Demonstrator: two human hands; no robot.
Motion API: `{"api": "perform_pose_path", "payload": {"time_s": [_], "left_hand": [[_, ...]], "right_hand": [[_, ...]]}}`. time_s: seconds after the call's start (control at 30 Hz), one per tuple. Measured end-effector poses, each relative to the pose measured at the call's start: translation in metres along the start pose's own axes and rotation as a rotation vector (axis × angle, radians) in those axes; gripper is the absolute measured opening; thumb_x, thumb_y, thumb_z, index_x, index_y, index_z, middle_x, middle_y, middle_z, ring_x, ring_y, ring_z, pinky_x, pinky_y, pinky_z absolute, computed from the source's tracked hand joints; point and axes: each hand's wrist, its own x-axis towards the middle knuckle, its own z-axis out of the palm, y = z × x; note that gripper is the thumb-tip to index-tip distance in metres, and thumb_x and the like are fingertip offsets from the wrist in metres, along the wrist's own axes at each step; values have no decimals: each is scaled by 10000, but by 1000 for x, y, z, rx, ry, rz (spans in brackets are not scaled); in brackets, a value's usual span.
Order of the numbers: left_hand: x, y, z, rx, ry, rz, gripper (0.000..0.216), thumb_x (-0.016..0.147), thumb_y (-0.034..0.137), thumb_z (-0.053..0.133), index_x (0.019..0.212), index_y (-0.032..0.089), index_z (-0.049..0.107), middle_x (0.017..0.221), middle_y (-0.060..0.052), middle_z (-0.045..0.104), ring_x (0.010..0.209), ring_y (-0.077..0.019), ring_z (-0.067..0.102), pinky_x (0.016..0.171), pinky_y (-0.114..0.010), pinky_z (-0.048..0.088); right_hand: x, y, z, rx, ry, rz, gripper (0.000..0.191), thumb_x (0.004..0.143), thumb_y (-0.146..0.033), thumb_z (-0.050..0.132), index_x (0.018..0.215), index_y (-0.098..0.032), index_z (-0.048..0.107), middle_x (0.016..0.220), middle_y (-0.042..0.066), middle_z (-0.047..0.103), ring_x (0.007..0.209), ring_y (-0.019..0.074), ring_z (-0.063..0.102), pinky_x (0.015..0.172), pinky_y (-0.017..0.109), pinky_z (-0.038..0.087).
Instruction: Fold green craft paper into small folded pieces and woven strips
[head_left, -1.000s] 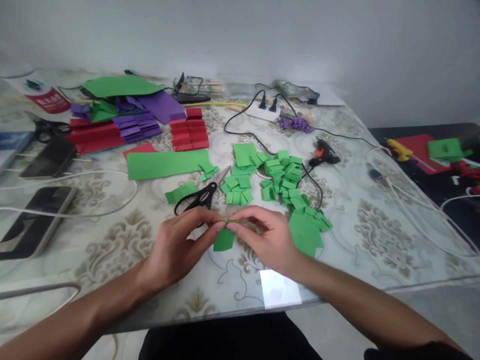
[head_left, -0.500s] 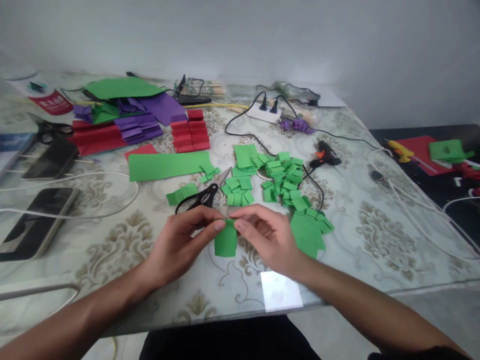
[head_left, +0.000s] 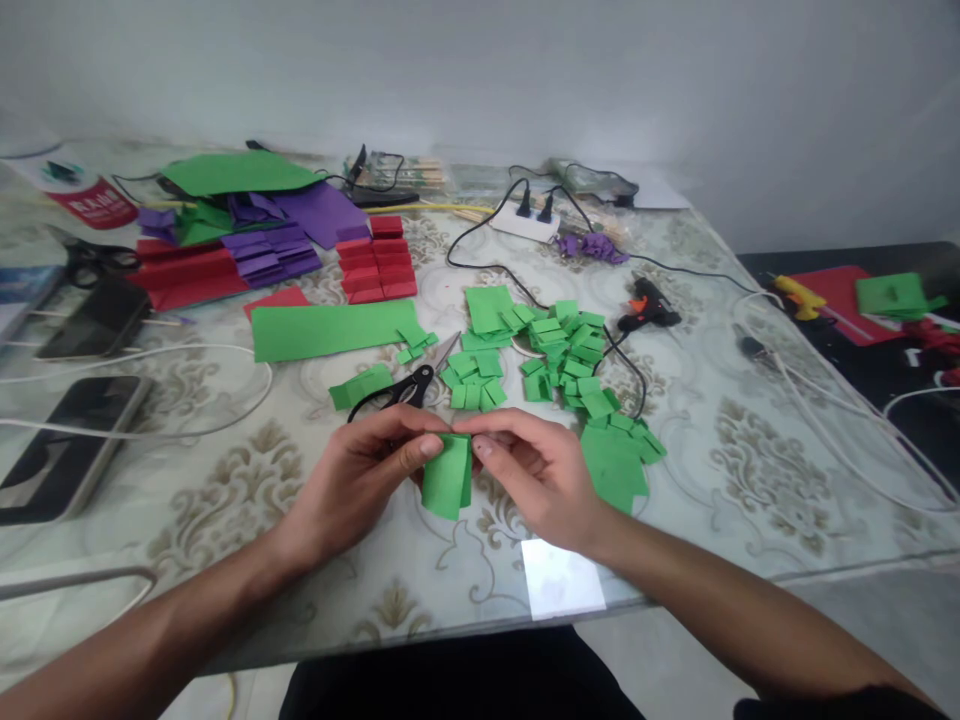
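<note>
A small folded piece of green paper (head_left: 445, 478) is held upright between my two hands near the front of the table. My left hand (head_left: 375, 460) pinches its top left edge between thumb and forefinger. At the top right corner, my right hand (head_left: 532, 465) pinches the same paper, its other fingers curled behind. Two layers of the paper show, standing a little apart at the bottom. Just beyond my left hand lie black-handled scissors (head_left: 405, 388), blades pointing away to the right. Beyond my hands are several small folded green paper pieces (head_left: 566, 350) and a long green strip (head_left: 330, 332).
Red folded paper (head_left: 376, 265) and purple paper (head_left: 322, 215) lie at the back left. Two phones (head_left: 71, 450) and a cup (head_left: 90, 195) are on the left. A glue gun (head_left: 649, 305) and a power strip (head_left: 525, 222) with cables sit right of centre.
The green paper has turned slightly and its layers have spread at the bottom, showing a second one behind. Both hands keep their pinch in nearly the same place.
</note>
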Motion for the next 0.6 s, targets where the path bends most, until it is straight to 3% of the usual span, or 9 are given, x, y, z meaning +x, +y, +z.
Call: {"api": "perform_pose_path", "payload": {"time_s": [0.27, 0.6], "left_hand": [[-1, 5, 5, -38, 97, 59, 268, 871, 386, 852, 857, 205, 655, 722, 29, 675, 582, -116, 667, 515, -196, 584], [-6, -3, 1, 118, 73, 161, 109, 901, 266, 826, 911, 228, 725, 850, 9, 745, 687, -129, 711, 600, -218, 611]], "right_hand": [[2, 0, 1, 36, 31, 26, 121, 989, -265, 665, 1063, -243, 758, 859, 20, 754, 727, 145, 712, 661, 260, 630], [5, 1, 0, 39, 32, 89, 64, 927, -228, 674, 933, -233, 738, 785, 8, 728, 682, 145, 683, 607, 256, 577]]}}
